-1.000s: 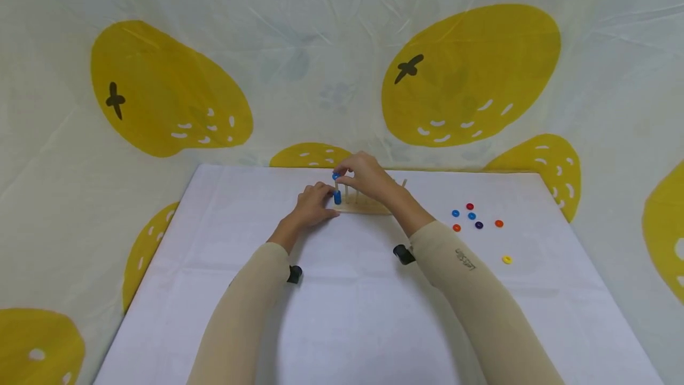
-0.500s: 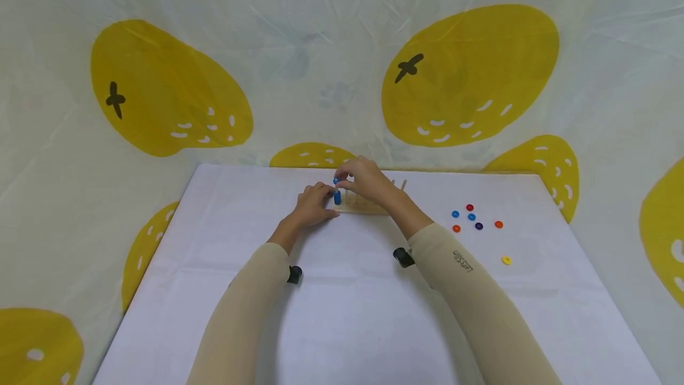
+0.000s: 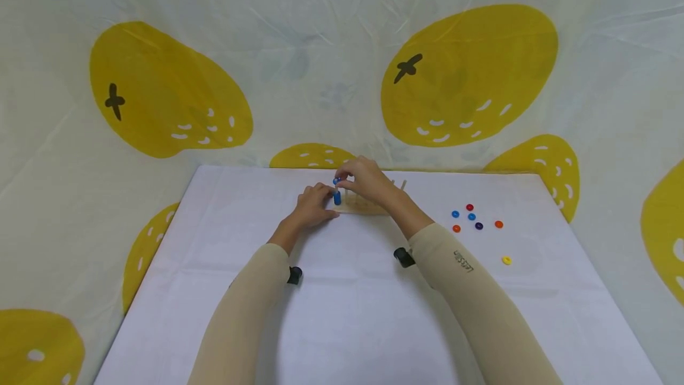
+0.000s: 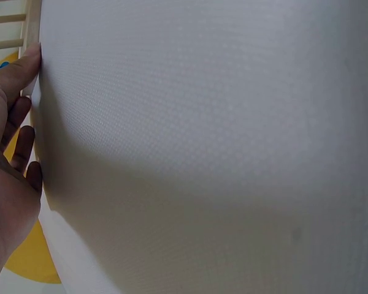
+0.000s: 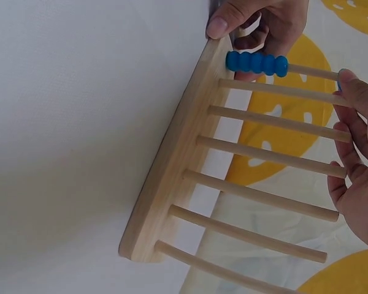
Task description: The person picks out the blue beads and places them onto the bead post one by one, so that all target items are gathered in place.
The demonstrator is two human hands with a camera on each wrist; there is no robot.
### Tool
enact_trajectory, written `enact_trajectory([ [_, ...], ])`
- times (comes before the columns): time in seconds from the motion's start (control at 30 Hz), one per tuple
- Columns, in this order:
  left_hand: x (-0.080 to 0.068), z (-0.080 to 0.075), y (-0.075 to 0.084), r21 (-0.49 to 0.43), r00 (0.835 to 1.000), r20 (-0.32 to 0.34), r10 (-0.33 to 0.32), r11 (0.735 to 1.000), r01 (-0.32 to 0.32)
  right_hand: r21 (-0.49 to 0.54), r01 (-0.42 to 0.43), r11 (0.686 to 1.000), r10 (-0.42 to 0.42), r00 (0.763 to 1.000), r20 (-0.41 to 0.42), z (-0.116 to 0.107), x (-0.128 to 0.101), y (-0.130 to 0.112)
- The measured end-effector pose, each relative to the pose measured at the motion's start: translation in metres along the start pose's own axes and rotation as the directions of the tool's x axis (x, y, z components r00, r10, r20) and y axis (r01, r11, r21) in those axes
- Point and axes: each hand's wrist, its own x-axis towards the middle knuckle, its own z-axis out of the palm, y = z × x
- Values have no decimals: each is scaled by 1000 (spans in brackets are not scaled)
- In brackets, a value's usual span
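Note:
A wooden peg stand (image 5: 176, 147) with a row of upright pegs stands near the table's far edge. On its leftmost peg sits a stack of several blue rings (image 5: 257, 63). My left hand (image 3: 312, 205) grips the stand's left end, thumb at the front edge of the base and fingers behind it. Above that stack, my right hand (image 3: 366, 180) pinches another blue ring (image 3: 336, 180) at the top of the same peg. In the right wrist view the fingertips mostly hide this ring. The other pegs are bare in that view.
Loose rings lie on the white table at the right: a red ring (image 3: 469, 207), two blue, two orange, a dark purple ring (image 3: 478, 226), and a yellow ring (image 3: 506, 260) closer to me. A cloth with yellow fruit shapes (image 3: 470, 76) hangs behind the table.
My right hand has come down slightly with the blue ring, bringing it lower at the peg's top, then stayed there. The left hand has kept its place on the stand.

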Motion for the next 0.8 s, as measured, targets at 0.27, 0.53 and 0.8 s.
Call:
enact_trajectory([
  [0.27, 0, 2, 0, 7, 1000, -5, 4, 1000, -4, -7, -4, 1000, 4, 1000, -6, -1, -2, 0],
  [0.53, 1, 1, 0, 23, 1000, -11, -3, 1000, 3, 16, -3, 1000, 4, 999, -53, -10, -11, 3],
  [0.8, 1, 3, 0, 23, 1000, -12, 6, 1000, -6, 0, 24, 1000, -23, 992, -120, -26, -33, 10],
])
